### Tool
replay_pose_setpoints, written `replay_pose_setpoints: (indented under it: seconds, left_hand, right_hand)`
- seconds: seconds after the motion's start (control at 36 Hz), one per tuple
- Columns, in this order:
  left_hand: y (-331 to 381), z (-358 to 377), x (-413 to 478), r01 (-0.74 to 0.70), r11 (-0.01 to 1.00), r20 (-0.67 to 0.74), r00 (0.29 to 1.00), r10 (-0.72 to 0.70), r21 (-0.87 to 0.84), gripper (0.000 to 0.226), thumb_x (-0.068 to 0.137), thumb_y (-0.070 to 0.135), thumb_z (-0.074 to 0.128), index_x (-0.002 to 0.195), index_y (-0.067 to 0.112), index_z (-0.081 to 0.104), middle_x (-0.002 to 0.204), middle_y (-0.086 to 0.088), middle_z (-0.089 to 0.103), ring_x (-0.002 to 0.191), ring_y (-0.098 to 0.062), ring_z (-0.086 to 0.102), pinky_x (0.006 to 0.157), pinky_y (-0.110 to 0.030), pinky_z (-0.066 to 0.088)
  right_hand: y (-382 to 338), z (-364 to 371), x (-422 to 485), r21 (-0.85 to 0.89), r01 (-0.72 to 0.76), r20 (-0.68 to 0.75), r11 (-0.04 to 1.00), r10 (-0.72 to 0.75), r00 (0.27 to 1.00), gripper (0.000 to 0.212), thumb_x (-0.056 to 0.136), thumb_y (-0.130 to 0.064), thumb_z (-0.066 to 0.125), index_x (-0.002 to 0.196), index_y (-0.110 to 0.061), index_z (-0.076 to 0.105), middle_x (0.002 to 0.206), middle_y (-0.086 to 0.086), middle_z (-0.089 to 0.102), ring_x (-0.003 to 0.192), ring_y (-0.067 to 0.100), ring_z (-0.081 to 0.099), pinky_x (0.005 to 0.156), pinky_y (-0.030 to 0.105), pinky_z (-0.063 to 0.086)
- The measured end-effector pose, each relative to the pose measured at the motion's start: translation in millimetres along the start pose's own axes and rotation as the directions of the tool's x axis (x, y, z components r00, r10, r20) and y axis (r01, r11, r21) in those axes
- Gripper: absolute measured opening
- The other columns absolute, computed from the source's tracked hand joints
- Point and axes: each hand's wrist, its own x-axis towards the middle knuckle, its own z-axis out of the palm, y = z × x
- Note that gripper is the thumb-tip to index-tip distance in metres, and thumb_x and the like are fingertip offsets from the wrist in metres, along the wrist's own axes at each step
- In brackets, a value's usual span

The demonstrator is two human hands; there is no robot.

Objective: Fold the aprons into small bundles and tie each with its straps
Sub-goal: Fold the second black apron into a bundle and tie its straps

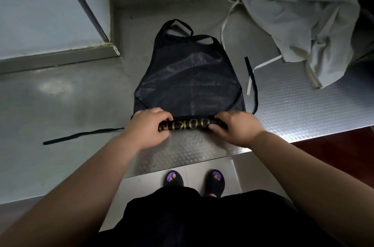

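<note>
Lying flat on the steel worktop (60,95), the black apron (188,76) has its near end wound into a tight roll (188,124). Both hands grip it: the left hand (146,128) and right hand (235,128) each curl round one end. Gold lettering on the roll reads partly "OOKIN". Its black straps (81,135) trail sideways; a crumpled grey apron heap (303,24) lies far right

Apron (188,76) lay on counter (60,95) ctr, neck loop (178,26) at far end, rolled end (188,124) nearest, btwn L hand (147,127) & R hand (236,128), crumpled apron heap (299,14) behind-right.
</note>
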Motion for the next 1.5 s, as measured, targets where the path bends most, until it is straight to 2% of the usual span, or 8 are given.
replay_pose_setpoints:
  seconds: [0.17, 0.39, 0.58, 0.78, 1.03, 1.17, 1.28, 1.5]
  left_hand:
    - [-6.4, -29.5, 25.8, 0.14, 0.988, 0.23, 0.966, -0.122, -0.065, 0.024, 0.091, 0.043, 0.053, 0.098, 0.023, 0.064, 0.088, 0.0, 0.065, 0.086, -0.019, 0.059, 0.075, -0.031, 0.044]
    - [-9.3, 13.0, 18.1, -0.038, 0.97, -0.303, 0.946, 0.112, 0.239, 0.026, 0.08, 0.008, 0.068, 0.105, 0.015, 0.07, 0.096, -0.006, 0.065, 0.084, -0.033, 0.061, 0.071, -0.04, 0.046]
    - [-9.0, 15.5, 0.4, -0.05, 0.977, 0.064, 0.997, 0.037, 0.208, 0.108, 0.066, 0.089, 0.019, 0.145, 0.017, 0.033, 0.145, -0.003, 0.034, 0.134, -0.025, 0.032, 0.114, -0.044, 0.013]
    - [-18.0, -16.0, 32.0, -0.024, 0.999, 0.11, 0.994, 0.022, 0.025, 0.073, 0.068, 0.069, 0.031, 0.12, 0.027, 0.063, 0.109, 0.003, 0.06, 0.104, -0.022, 0.057, 0.089, -0.035, 0.045]
    - [-22.5, -44.9, 68.9, 0.154, 0.988, 0.301, 0.942, -0.145, -0.006, 0.027, 0.095, 0.046, 0.044, 0.103, 0.022, 0.051, 0.086, 0.003, 0.056, 0.085, -0.02, 0.054, 0.068, -0.03, 0.036]
    - [-15.2, -26.5, 75.5, 0.114, 0.892, 0.028, 0.99, -0.141, 0.438, 0.041, 0.097, 0.052, 0.029, 0.125, 0.026, 0.042, 0.121, 0.001, 0.054, 0.115, -0.022, 0.044, 0.09, -0.037, 0.029]
    - [-19.5, -3.3, 66.6, -0.004, 0.924, -0.183, 0.98, 0.081, 0.383, 0.038, 0.092, 0.026, 0.056, 0.13, 0.024, 0.055, 0.119, -0.008, 0.057, 0.108, -0.032, 0.052, 0.087, -0.043, 0.037]
    - [-20.0, -5.5, 51.2, -0.062, 0.967, 0.131, 0.991, 0.03, 0.246, 0.11, 0.061, 0.091, 0.019, 0.151, 0.027, 0.011, 0.152, 0.0, 0.016, 0.141, -0.021, 0.016, 0.115, -0.038, 0.004]
  right_hand:
    - [8.9, -27.9, 16.7, -0.046, -0.081, 0.04, 0.996, 0.083, 0.996, 0.043, 0.094, -0.055, 0.037, 0.108, -0.018, 0.054, 0.102, 0.007, 0.065, 0.098, 0.029, 0.06, 0.072, 0.033, 0.044]
    - [-4.1, -5.0, 26.7, -0.164, -0.11, 0.05, 0.98, 0.12, 0.992, 0.048, 0.098, -0.023, 0.036, 0.145, -0.026, 0.031, 0.145, 0.004, 0.037, 0.132, 0.025, 0.035, 0.112, 0.035, 0.019]
    - [-4.4, 10.7, 13.6, -0.078, -0.113, 0.119, 0.991, 0.122, 0.985, 0.083, 0.086, -0.071, 0.035, 0.15, -0.021, 0.017, 0.157, 0.003, 0.017, 0.143, 0.022, 0.017, 0.119, 0.036, 0.001]
    - [1.6, -19.2, 21.9, -0.075, -0.097, 0.059, 0.992, 0.102, 0.993, 0.06, 0.087, -0.07, 0.033, 0.118, -0.025, 0.055, 0.115, 0.0, 0.063, 0.108, 0.022, 0.056, 0.09, 0.032, 0.036]
    - [14.9, -43.2, 43.7, -0.041, -0.125, 0.166, 0.991, 0.131, 0.977, 0.026, 0.096, -0.042, 0.033, 0.103, -0.019, 0.041, 0.106, 0.008, 0.063, 0.099, 0.032, 0.056, 0.084, 0.036, 0.04]
    - [7.5, -31.4, 55.5, -0.239, -0.245, 0.098, 0.94, 0.274, 0.957, 0.036, 0.099, -0.036, 0.026, 0.129, -0.018, 0.034, 0.125, 0.01, 0.052, 0.122, 0.033, 0.044, 0.111, 0.053, 0.013]
    - [5.0, -16.5, 56.7, -0.334, -0.215, 0.094, 0.918, 0.259, 0.961, 0.065, 0.096, -0.022, 0.031, 0.15, -0.025, -0.005, 0.156, 0.009, 0.01, 0.142, 0.034, 0.009, 0.114, 0.055, -0.008]
    - [14.6, -6.5, 53.7, -0.201, -0.175, 0.17, 0.964, 0.21, 0.963, 0.102, 0.073, -0.086, 0.025, 0.151, -0.025, 0.001, 0.157, 0.004, 0.009, 0.143, 0.031, 0.01, 0.117, 0.049, -0.003]
